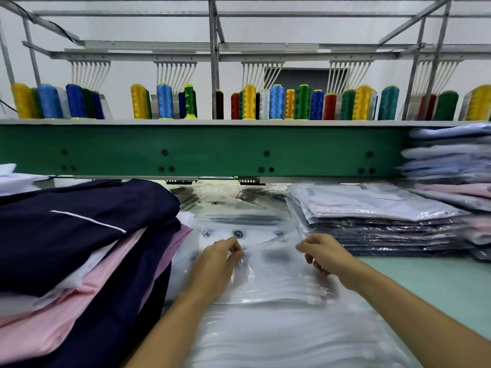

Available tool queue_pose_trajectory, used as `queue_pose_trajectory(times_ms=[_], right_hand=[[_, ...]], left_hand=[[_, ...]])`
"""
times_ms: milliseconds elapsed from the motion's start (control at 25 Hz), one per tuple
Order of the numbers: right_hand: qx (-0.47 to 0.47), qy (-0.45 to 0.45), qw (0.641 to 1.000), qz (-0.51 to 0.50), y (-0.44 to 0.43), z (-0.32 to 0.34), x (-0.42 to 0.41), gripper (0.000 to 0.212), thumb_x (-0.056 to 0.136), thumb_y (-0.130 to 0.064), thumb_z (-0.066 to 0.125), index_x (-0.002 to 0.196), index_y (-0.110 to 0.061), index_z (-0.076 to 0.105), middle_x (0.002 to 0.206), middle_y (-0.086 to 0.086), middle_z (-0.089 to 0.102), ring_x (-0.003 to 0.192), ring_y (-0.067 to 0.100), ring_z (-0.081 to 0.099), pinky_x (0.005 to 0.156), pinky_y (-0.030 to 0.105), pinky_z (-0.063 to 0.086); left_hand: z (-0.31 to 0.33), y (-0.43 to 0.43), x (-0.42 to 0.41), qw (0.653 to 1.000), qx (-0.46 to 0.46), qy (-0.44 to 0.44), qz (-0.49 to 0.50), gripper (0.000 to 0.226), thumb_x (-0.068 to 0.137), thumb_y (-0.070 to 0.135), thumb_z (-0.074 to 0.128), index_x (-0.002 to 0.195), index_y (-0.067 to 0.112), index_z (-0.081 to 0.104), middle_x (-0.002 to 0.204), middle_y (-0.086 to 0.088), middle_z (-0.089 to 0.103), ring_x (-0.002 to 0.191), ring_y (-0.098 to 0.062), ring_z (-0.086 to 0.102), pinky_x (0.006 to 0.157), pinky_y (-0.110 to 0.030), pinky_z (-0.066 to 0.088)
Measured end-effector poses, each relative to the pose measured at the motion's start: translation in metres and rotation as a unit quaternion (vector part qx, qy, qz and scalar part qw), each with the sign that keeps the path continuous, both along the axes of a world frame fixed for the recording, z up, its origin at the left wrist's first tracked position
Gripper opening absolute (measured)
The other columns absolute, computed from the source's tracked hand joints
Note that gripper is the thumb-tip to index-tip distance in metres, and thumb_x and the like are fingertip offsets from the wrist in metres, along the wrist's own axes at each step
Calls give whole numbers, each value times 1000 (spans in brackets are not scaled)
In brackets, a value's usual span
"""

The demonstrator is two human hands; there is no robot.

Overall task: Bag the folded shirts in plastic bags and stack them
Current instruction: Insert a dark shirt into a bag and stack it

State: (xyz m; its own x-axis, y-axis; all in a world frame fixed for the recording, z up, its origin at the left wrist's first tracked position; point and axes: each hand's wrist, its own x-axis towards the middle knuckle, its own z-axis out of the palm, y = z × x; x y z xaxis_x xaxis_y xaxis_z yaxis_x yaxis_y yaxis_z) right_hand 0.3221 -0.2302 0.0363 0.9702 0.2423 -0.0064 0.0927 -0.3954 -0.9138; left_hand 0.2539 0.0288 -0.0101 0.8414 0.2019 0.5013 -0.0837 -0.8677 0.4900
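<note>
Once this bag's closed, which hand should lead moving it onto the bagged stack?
Right, probably. The right hand pinches the bag on the side next to the bagged stack, nothing between. The left hand pinches it beside the unbagged pile, farther away.

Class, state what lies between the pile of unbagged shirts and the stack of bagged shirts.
The head view shows a clear plastic bag holding a white shirt, its edge pinched by the left hand and right hand.

A pale green table (430,282) bears folded shirts (79,248) at nine o'clock. Bagged shirts (372,221) stack at two o'clock, and plastic bags (239,208) lie at twelve.
</note>
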Motion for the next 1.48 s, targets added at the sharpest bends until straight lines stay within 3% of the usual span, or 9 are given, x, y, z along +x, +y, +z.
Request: queue_pose_trajectory(times_ms=[280,440,560,680,800,920,1040,1160,1480], right_hand=[[28,-15,999,-4,8,6,-9,11,94,-16,68,95,-6,70,60,-5,54,59,16,38,49,26,32],[-10,-7,999,42,5,5,-12,20,96,-22,65,95,-3,70,75,3,68,58,15,44,46,24,34],[25,-13,999,23,10,2,-11,12,97,-16,62,94,-5,62,69,10,63,45,11,46,43,23,28],[93,5,995,-15,19,1,-10,11,96,-13,63,101,-3,64,71,9,60,49,10,50,42,21,28],[111,56,992,-5,21,4,-11,9,98,-11,58,97,-2,60,67,9,59,49,14,50,41,23,25],[67,96,993,12,14,5,-13,11,94,-4,50,83,-7,49,63,10,53,44,14,38,41,22,19],[61,104,993,-13,11,4,-15,10,95,0,48,99,-9,46,68,11,52,41,13,37,39,20,20],[66,96,993,-28,18,2,-16,22,96,-2,46,113,-15,46,68,9,52,40,13,38,38,20,21],[105,68,992,-19,42,-1,-27,19,90,-1,33,95,-13,46,62,3,37,46,12,27,39,18,18]], left_hand=[[14,-13,-6,983,180,-37,30,13,97,36,54,108,34,60,111,16,65,113,-11,55,98,-29,34],[16,-29,-15,984,143,-14,-101,18,97,44,54,112,35,55,109,15,62,108,-13,56,80,-26,38],[17,-42,-15,975,118,3,-188,38,92,64,52,113,33,56,135,21,54,130,0,44,102,-23,39],[17,-55,-15,962,128,13,-240,51,89,68,55,122,30,53,133,18,56,121,-2,50,98,-25,43],[15,-57,-14,968,148,-16,-202,34,101,48,48,127,28,56,121,6,66,108,-19,61,87,-37,49],[9,-53,-11,965,159,91,-190,35,105,47,35,137,40,46,119,0,67,103,-25,61,85,-38,49],[4,-53,-12,951,158,168,-203,47,101,59,31,146,43,35,142,10,53,123,-21,52,100,-39,43],[12,-58,-17,969,164,54,-175,47,98,61,42,138,37,44,137,11,57,122,-13,53,95,-29,44],[23,-85,-25,957,154,-167,-180,12,99,31,59,111,30,57,101,8,66,84,-22,60,60,-40,51]])
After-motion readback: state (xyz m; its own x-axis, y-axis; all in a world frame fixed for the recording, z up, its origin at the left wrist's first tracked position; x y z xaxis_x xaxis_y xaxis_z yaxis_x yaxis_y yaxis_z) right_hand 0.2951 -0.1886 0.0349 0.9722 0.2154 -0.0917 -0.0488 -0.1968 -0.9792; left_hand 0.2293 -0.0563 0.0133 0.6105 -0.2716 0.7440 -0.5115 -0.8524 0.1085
